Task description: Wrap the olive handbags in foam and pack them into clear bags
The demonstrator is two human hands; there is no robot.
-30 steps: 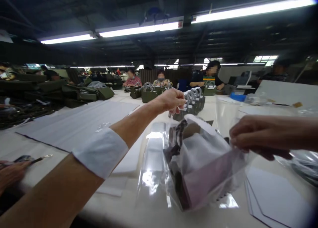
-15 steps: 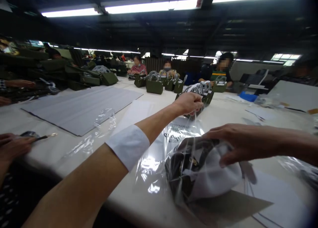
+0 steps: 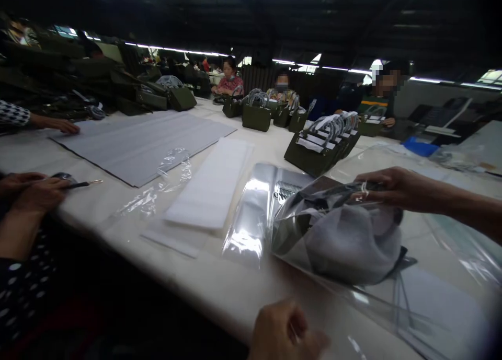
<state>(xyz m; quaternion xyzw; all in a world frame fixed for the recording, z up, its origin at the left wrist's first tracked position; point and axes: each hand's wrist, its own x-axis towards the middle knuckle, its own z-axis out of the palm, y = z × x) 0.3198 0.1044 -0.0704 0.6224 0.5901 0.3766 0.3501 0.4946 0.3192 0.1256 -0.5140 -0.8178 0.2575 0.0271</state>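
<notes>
A dark olive handbag (image 3: 292, 234), partly wrapped in white-grey soft material (image 3: 349, 240), rests tilted on the table inside a clear plastic bag (image 3: 333, 284). My right hand (image 3: 392, 187) comes in from the right, its fingers closed on the top of the handbag near the handle, with plastic film around them. At the table's front edge, my left hand (image 3: 282, 331) is curled in a pinch, somewhat blurred. What sits between its fingertips cannot be made out; loose film lies just beside it. A printed clear bag (image 3: 251, 213) lies flat left of the handbag.
White sheets (image 3: 212, 187) and crumpled film (image 3: 151, 195) lie left of centre, beside a large grey sheet (image 3: 157, 146). Olive handbags (image 3: 314, 151) stand farther back. At left, a co-worker's hands (image 3: 35, 193) hold a strap with a metal clip. Other people sit across the table.
My left hand has come back from over the far side of the handbag to the front table edge. My right hand has closed on the handbag's top. The view has tilted down and turned left.
</notes>
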